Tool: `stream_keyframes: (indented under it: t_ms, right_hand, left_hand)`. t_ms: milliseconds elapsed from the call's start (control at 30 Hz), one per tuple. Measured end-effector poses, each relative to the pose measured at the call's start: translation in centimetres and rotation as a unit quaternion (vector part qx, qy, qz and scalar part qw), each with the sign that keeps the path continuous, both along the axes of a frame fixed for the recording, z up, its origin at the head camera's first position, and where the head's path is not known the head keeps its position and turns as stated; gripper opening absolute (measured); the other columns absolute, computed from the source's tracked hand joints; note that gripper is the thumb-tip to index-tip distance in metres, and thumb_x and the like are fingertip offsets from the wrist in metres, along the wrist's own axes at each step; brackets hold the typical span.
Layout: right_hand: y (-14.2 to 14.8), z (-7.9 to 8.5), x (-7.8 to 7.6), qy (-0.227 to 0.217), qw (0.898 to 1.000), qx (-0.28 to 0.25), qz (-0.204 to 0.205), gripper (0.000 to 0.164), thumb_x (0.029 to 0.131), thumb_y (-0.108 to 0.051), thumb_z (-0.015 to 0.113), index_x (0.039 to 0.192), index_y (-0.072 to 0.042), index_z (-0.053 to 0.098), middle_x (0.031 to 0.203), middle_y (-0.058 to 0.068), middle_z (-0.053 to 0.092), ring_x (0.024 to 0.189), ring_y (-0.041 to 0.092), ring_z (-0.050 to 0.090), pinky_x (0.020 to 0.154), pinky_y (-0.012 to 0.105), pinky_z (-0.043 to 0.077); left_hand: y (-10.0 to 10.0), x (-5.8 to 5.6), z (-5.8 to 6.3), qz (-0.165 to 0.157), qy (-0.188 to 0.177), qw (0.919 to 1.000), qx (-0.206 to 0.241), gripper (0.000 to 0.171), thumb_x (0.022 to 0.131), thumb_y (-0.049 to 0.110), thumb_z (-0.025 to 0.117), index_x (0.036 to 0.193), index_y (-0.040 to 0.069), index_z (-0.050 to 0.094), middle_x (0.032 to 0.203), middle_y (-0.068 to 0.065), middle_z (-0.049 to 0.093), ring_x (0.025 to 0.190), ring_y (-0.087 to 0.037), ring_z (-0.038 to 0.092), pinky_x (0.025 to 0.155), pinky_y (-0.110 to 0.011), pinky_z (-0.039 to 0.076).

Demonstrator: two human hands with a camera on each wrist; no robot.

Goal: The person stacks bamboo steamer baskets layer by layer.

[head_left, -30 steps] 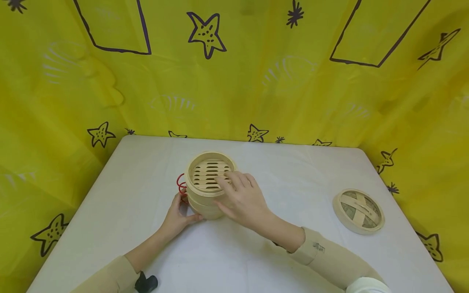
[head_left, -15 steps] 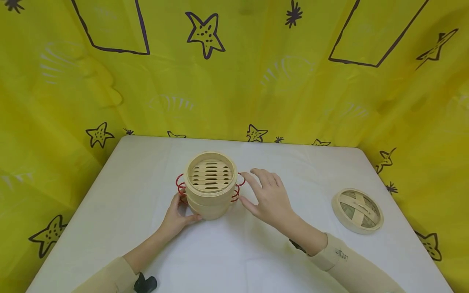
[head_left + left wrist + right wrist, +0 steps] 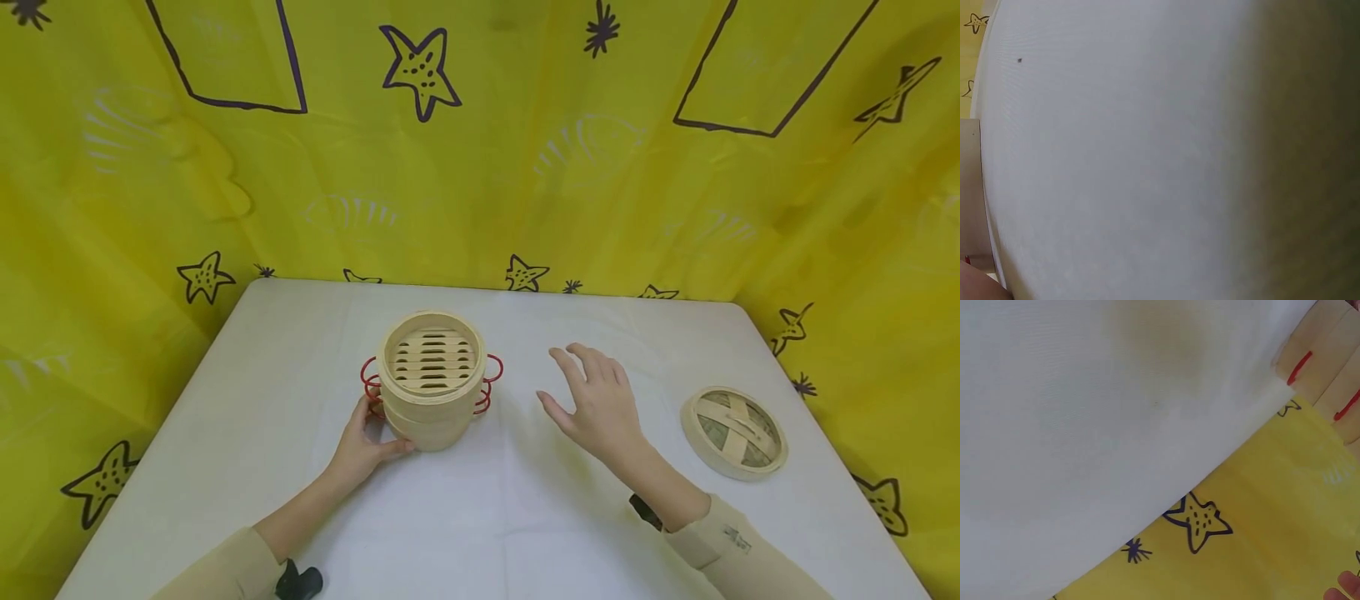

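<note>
A stack of round bamboo steamer baskets (image 3: 431, 417) stands left of the table's middle, its slatted floor visible from above in the uncovered top tier. Thin red loop handles (image 3: 502, 367) stick out on both sides. My left hand (image 3: 358, 442) holds the lower part of the stack, thumb at the front and fingers round the left side. Off to the right of the stack, my right hand (image 3: 603, 408) hovers above the table with spread, loosely bent fingers and nothing in it. The right wrist view catches the stack (image 3: 1319, 347) at its upper right corner and fingertips (image 3: 1349, 584) at lower right.
A round bamboo steamer lid (image 3: 735, 433) with crossed strips lies at the table's right side. The white tabletop (image 3: 465, 533) ends at the back against a yellow curtain (image 3: 495, 167) with starfish drawings.
My right hand has come off the steamer's top tier and moved right, away from the stack, uncovering the right-hand red handles. The left hand keeps its hold.
</note>
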State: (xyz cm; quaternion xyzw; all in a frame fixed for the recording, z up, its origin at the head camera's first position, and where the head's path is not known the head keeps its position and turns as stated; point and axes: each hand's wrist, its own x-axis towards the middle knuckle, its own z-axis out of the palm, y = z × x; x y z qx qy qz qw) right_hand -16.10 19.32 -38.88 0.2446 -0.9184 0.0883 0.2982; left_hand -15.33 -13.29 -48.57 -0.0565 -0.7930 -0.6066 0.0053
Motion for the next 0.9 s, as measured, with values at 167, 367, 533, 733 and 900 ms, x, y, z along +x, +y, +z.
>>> stream_keyframes:
  t_ms: [167,367,533,733,900]
  right_hand:
    - [1.8,-0.7,-0.2,0.004,1.0,-0.007,-0.018,0.053,0.079,-0.038,0.059,0.12,-0.007,0.05,0.112,0.019,0.052,0.102,0.035,0.049,0.08,0.052,0.039]
    - [4.0,-1.6,-0.4,-0.01,0.999,-0.011,-0.051,0.054,0.081,-0.041,0.053,0.123,-0.007,0.048,0.114,0.021,0.05,0.102,0.038,0.048,0.081,0.055,0.038]
    - [5.8,-2.2,-0.3,-0.021,0.996,-0.027,-0.082,0.055,0.078,-0.038,0.057,0.122,-0.007,0.047,0.116,0.022,0.049,0.104,0.041,0.046,0.081,0.057,0.037]
    - [8.0,-2.3,-0.3,-0.012,0.992,-0.053,-0.118,0.056,0.073,-0.03,0.065,0.119,-0.003,0.048,0.113,0.023,0.049,0.1,0.043,0.046,0.079,0.058,0.036]
    - [9.7,-2.1,-0.1,-0.035,0.984,-0.063,-0.164,0.057,0.073,-0.026,0.068,0.12,-0.002,0.047,0.114,0.024,0.047,0.101,0.044,0.044,0.08,0.058,0.034]
  left_hand:
    - [0.3,0.2,0.2,0.007,-0.005,1.0,0.003,0.09,0.06,0.006,0.084,0.134,0.004,0.033,0.122,-0.012,0.045,0.111,-0.023,0.037,0.104,-0.045,0.02]
    - [0.5,0.4,0.4,0.01,-0.014,0.9999,0.003,0.091,0.061,0.008,0.084,0.135,0.005,0.031,0.123,-0.012,0.043,0.115,-0.024,0.035,0.105,-0.045,0.018]
    - [0.8,0.6,0.7,0.017,-0.029,0.9994,0.003,0.094,0.063,0.009,0.083,0.138,0.005,0.027,0.131,-0.015,0.04,0.122,-0.029,0.033,0.107,-0.047,0.016]
    - [1.2,0.9,0.8,0.03,-0.012,0.9995,0.007,0.093,0.062,0.006,0.083,0.137,0.002,0.028,0.125,-0.017,0.042,0.117,-0.029,0.037,0.105,-0.046,0.02]
    - [1.5,1.0,0.7,0.034,-0.004,0.9994,0.009,0.093,0.062,0.007,0.084,0.136,0.003,0.028,0.125,-0.014,0.041,0.115,-0.026,0.036,0.104,-0.044,0.02]
